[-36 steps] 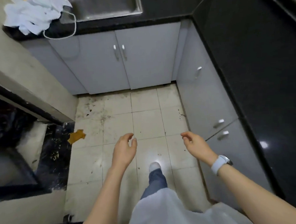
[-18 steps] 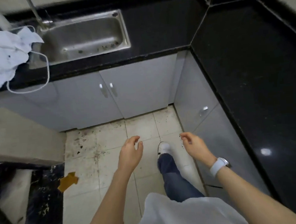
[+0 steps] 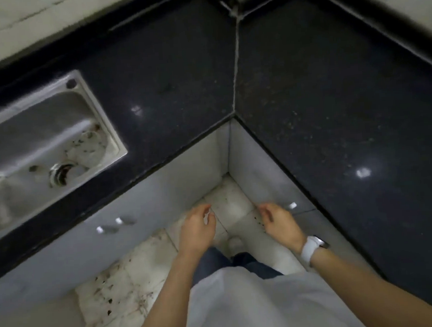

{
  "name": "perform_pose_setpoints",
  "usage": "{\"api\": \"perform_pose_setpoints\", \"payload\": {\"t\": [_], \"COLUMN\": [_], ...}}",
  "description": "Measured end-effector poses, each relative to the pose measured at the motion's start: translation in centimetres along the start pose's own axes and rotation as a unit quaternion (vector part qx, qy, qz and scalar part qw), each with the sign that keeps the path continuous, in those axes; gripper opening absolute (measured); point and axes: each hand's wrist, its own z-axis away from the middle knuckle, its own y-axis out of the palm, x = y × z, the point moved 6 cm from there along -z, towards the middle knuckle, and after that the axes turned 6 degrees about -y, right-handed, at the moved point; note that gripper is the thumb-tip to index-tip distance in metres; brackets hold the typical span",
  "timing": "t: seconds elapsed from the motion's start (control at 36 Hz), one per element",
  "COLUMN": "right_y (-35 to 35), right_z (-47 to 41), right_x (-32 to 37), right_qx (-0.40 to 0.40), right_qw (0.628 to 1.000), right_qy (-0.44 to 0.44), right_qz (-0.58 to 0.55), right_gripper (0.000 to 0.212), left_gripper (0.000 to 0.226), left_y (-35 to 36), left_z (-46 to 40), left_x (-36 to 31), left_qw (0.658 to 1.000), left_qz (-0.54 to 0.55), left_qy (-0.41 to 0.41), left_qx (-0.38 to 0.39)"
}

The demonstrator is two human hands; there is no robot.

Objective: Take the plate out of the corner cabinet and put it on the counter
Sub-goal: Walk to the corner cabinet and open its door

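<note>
Closer now to the corner cabinet point(image 3: 258, 171), left hand point(image 3: 197, 230) and right hand point(image 3: 280, 222) hover, fingers loosely curled, empty.

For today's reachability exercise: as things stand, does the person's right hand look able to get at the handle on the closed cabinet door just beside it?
Probably yes. The right hand is empty, fingers loosely curled, just beside the cabinet door handle, with nothing between them. The door is shut, and no plate is in view.
</note>
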Motion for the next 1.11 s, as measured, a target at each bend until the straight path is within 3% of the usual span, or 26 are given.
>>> {"api": "perform_pose_setpoints", "payload": {"t": [0.17, 0.28, 0.36, 0.44, 0.53, 0.61, 0.69, 0.86, 1.11], "right_y": [-0.2, 0.8, 1.9, 3.2, 3.9, 3.5, 3.3, 4.7, 4.8], "right_z": [0.0, 1.1, 2.1, 2.4, 2.1, 2.0, 1.6, 1.9, 2.5], "right_x": [-2.6, -4.8, -6.7, -9.1, -11.7, -13.4, -14.6, -15.4, -12.0], "right_qx": [-0.093, -0.172, -0.239, -0.328, -0.412, -0.472, -0.503, -0.515, -0.505], "right_qw": [0.984, 0.946, 0.882, 0.789, 0.707, 0.669, 0.668, 0.677, 0.761], "right_qy": [0.144, 0.248, 0.35, 0.416, 0.419, 0.389, 0.349, 0.332, 0.252], "right_qz": [-0.056, -0.12, -0.204, -0.311, -0.393, -0.422, -0.424, -0.407, -0.321], "right_gripper": [0.03, 0.032, 0.038, 0.048, 0.057, 0.062, 0.063, 0.053, 0.048], "left_gripper": [0.036, 0.033, 0.037, 0.04, 0.041, 0.049, 0.054, 0.061, 0.056], "left_y": [2.6, 5.5, 8.7, 12.3, 16.3, 20.7, 24.4, 27.4, 23.8], "left_z": [-5.7, -8.6, -9.9, -11.2, -11.8, -11.2, -10.4, -9.3, -8.5], "left_x": [-3.8, -6.0, -7.0, -7.9, -9.0, -9.2, -8.2, -6.1, -2.8], "left_qw": [0.986, 0.96, 0.929, 0.9, 0.874, 0.841, 0.829, 0.858, 0.857], "left_qz": [-0.064, -0.123, -0.157, -0.187, -0.209, -0.227, -0.217, -0.146, -0.187], "left_qy": [0.072, 0.132, 0.164, 0.182, 0.221, 0.237, 0.211, 0.169, 0.206], "left_qx": [0.137, 0.216, 0.293, 0.349, 0.38, 0.43, 0.469, 0.462, 0.434]}}
